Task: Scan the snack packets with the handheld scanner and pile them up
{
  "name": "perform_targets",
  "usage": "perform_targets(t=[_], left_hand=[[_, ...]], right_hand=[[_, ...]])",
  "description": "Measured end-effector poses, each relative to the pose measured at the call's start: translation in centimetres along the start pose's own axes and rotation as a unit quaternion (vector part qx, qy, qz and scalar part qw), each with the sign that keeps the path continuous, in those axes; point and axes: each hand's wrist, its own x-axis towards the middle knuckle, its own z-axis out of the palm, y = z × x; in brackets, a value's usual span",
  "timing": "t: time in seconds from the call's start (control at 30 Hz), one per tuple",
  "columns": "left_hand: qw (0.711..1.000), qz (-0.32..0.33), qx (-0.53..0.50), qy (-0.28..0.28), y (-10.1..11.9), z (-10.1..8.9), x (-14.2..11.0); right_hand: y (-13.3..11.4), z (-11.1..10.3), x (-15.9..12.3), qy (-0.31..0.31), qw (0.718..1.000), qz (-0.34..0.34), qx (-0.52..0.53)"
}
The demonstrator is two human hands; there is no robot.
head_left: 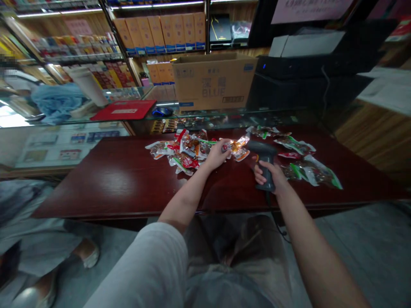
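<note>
While my right hand [278,174] wraps around the handle of one scanner [263,149] above the wooden table [128,179], my left hand [217,156] has its fingers closed on one lit packet [239,144] just left of it. I count two hands and one scanner; the heap of packets [192,147] overlaps too much for me to count, and roughly five loose packets [323,172] lie to the right. The scanner's head points left, at the lit packet, its long axis nearly level, with the handle dropping toward me and a cable [276,220] trailing below. My left hand hides part of the heap. Behind, one carton [215,81], one blue mouse [162,112] and one red folder [126,110] sit on the glass counter.
</note>
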Motion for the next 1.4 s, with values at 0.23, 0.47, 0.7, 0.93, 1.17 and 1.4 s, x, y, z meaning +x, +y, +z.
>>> perform_targets(t=[0.23, 0.47, 0.7, 0.93, 1.17, 1.4], left_hand=[[0.999, 0.005, -0.031, 0.004, -0.2, -0.2, 0.0], [1.0, -0.014, -0.017, 0.0, 0.4, -0.4, -0.1], [0.982, -0.081, 0.169, 0.025, 2.1, -1.2, -0.1], [0.946, -0.016, 0.319, 0.059, 4.4, -2.1, -0.3], [0.925, 0.087, 0.343, -0.142, 3.8, 0.8, -0.9], [0.923, 0.004, 0.381, -0.052, 4.2, 0.4, 1.8]], right_hand=[[-0.3, 0.0, 0.2, 0.017, 1.0, 0.014, 0.003], [-0.6, 0.3, 0.3, 0.027, 0.999, 0.01, 0.016], [-1.0, 0.1, 0.1, 0.037, 0.999, -0.015, 0.034], [-1.4, 0.0, -0.3, 0.046, 0.993, -0.078, 0.076], [-1.9, -1.9, -1.2, 0.047, 0.988, -0.105, 0.102], [-4.1, -6.9, -2.8, 0.111, 0.98, -0.154, 0.053]])
